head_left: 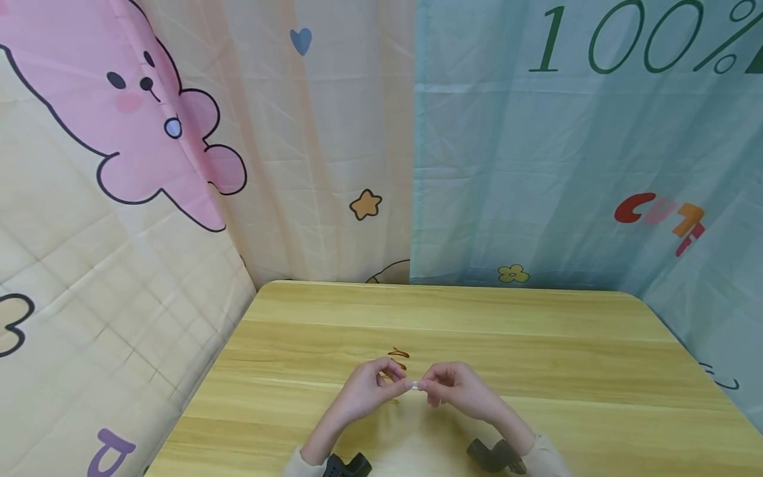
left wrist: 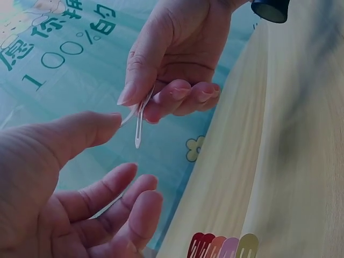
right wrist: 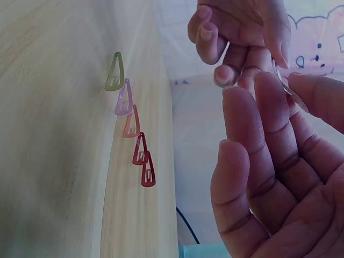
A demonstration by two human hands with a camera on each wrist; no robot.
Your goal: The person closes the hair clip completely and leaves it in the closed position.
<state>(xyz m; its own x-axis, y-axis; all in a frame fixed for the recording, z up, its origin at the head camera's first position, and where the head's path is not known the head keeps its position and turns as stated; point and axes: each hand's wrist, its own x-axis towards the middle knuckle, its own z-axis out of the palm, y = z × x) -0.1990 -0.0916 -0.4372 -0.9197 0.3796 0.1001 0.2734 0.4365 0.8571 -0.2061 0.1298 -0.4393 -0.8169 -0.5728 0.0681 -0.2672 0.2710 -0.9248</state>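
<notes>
Right hand pinches a pale clip between thumb and index finger. Left hand has its straight thumb touching the same clip, its other fingers loosely bent and apart from that thumb. The pale clip is held above the tabletop, just right of the row of clips in the head view. There its visible bit runs level, thumb to thumb. In the left wrist view the long slotted part points away from the right fingertips, toward the side where the row of clips lies, and a thinner strip angles off to the left thumb. It is whitish and slim, with a narrow slot and a rounded tip; from the right wrist it shows only as a thin curved sliver. Fingertips hide its gripped end. The row of clips, two dark red, one orange, one lilac and one olive green, is partly covered by the left hand in the head view and cut off by the left wrist view's lower edge.
</notes>
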